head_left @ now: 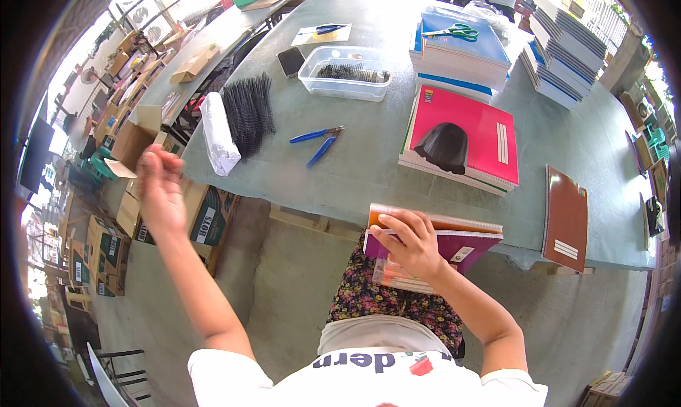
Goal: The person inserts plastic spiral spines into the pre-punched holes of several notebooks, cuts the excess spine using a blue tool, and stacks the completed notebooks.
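Observation:
My right hand (417,245) grips spiral notebooks at the table's near edge, its fingers over the top edge. An orange notebook (436,220) lies behind a purple notebook (464,245); more page edges show under them, against my lap. Raised off to the left, past the table's edge, my left hand (163,191) is smeared by motion, so its finger grip is unclear. The nearest table items to it are a white wrapped roll (218,134) and a bundle of thin black coil-like strands (248,114). Blue-handled cutting pliers (318,143) lie spread on the table.
A dark domed object (445,147) sits on a pink notebook stack (489,137). Green scissors (454,32) top a blue stack (461,56). A brown notebook (565,215) overhangs the right edge. A clear tub (345,88) holds black pieces. Cardboard boxes (213,219) stand below left.

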{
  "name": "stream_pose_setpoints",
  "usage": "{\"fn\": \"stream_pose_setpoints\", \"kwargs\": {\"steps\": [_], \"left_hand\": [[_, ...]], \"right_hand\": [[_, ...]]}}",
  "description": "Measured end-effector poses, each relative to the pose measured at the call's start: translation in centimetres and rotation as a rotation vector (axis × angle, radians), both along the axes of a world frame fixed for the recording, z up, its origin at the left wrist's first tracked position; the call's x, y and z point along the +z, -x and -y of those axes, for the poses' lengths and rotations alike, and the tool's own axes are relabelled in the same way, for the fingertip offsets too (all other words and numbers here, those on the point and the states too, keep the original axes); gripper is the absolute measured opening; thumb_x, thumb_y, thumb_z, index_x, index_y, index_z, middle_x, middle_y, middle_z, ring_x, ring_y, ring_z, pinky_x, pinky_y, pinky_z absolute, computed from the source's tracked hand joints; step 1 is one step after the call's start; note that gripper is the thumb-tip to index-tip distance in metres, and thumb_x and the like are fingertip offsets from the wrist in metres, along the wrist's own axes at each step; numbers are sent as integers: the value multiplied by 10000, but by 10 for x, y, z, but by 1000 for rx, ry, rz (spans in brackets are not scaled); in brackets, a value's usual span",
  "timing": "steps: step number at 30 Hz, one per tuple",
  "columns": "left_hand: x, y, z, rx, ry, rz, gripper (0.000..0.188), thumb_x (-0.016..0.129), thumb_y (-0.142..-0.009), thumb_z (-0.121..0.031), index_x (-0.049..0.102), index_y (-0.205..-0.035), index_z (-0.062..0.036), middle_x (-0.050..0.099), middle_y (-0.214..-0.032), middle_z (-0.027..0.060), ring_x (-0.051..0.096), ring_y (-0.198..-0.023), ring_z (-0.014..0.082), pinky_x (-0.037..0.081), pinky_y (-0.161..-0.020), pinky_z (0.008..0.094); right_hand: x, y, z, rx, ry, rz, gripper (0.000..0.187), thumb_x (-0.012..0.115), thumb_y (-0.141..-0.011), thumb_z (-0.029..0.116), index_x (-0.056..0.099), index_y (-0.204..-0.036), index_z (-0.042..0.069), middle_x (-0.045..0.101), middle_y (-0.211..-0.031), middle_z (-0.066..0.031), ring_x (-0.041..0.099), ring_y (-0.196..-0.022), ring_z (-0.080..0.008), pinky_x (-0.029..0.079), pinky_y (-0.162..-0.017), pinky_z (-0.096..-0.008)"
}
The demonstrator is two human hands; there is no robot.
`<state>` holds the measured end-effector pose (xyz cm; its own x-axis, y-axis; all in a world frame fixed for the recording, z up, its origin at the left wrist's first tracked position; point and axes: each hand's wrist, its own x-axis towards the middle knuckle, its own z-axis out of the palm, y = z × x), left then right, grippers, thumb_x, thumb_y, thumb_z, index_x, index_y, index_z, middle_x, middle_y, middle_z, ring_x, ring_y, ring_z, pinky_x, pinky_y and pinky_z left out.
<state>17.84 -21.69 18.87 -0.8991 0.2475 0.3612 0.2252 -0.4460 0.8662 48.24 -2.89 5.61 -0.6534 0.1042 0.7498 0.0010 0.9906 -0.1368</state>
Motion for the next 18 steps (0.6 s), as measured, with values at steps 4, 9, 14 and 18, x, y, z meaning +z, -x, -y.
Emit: {"fn": "stream_pose_setpoints", "kwargs": {"steps": [4,9,14,18], "left_hand": [[-72,-76,-23,-483,874,79,331,491,-902,-224,559,-1176,-50,520,-641,-1,410,-459,61,334,-395,207],[-133,-172,-56,-1061,1123,-6,750,463,-758,120,234,-1427,-127,631,-904,119,592,-633,152,501,-612,289],[-128,-155,-65,-606,795,-263,318,634,-827,-83,582,-1135,-25,659,-867,107,608,-679,139,490,-615,272],[-130,-163,-77,-466,684,-518,174,648,-837,-151,658,-923,1,670,-808,98,595,-659,115,472,-596,260]], "right_hand": [[-4,-3,1,-33,58,122,174,615,-756,146,635,-914,76,613,-841,-28,608,-787,-187,469,-644,-300],[-2,18,-2,-168,304,335,170,631,-792,190,638,-908,65,622,-733,-86,610,-710,-266,462,-592,-386],[6,17,-6,-140,472,345,161,623,-801,204,626,-865,56,645,-751,-125,628,-703,-283,486,-608,-387],[2,15,-13,-94,590,339,151,622,-796,181,651,-908,85,658,-793,-125,634,-746,-295,494,-646,-394]]}}
